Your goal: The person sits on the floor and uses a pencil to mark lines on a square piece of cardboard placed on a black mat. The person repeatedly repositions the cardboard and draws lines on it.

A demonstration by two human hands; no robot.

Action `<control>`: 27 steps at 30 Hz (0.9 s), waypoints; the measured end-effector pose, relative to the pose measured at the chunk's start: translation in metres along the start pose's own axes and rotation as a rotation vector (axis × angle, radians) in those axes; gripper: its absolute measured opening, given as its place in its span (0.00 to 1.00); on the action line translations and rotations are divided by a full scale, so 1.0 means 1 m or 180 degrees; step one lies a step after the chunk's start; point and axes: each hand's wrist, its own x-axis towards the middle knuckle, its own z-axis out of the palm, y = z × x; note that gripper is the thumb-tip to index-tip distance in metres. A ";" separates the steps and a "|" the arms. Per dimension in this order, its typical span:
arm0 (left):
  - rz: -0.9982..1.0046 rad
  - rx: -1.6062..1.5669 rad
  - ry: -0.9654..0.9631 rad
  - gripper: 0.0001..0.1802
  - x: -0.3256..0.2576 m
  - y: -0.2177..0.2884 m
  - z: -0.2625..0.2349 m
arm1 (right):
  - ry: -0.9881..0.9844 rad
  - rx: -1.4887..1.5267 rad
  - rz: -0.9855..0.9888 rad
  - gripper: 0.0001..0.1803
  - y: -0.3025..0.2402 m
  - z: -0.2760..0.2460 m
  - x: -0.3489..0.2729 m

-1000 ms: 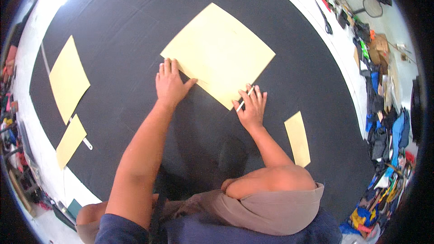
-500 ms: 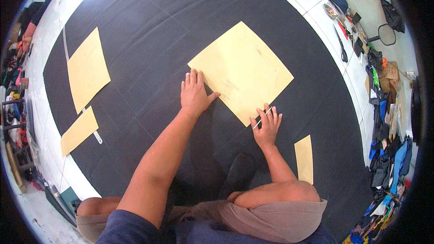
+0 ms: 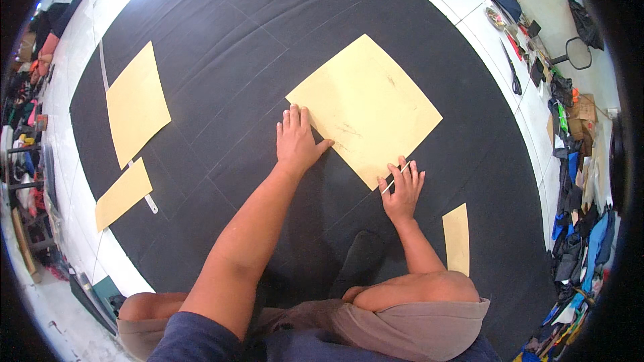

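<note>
My left hand [image 3: 297, 142] lies flat, fingers together, on the paper sheet's [image 3: 367, 107] near-left edge; my right hand [image 3: 400, 190] pinches a chalk stick [image 3: 396, 177] at its near corner.

The black cloth [image 3: 221, 33] spreads over most of the floor, plain but crossed by faint lighter lines. The large paper pattern [image 3: 365, 104] at the centre is pale yellow with a few dark smudges. Three smaller paper pieces are the same pale yellow: one far left [image 3: 136, 104], one near left [image 3: 123, 192], one near right [image 3: 457, 238]. A thin white stick [image 3: 396, 177] lies in the right hand [image 3: 401, 191]. The floor tiles [image 3: 80, 40] around the cloth are white. The person's shorts [image 3: 416, 328] are greyish brown, the shirt [image 3: 194, 342] dark blue.
</note>
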 end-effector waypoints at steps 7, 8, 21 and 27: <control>0.0007 0.0192 -0.0103 0.60 0.002 -0.003 0.007 | -0.0009 0.0004 -0.0031 0.25 -0.001 -0.002 0.004; 0.0021 0.0203 -0.0035 0.60 0.005 -0.001 0.006 | -0.0006 0.0035 0.0014 0.25 -0.002 -0.007 0.006; -0.0164 0.0490 -0.0435 0.71 0.002 0.015 -0.005 | 0.0012 0.0088 0.0105 0.27 -0.001 -0.005 0.003; -0.0122 0.0463 -0.0399 0.70 0.000 0.014 -0.005 | 0.0029 0.0145 0.0100 0.26 -0.003 -0.005 0.003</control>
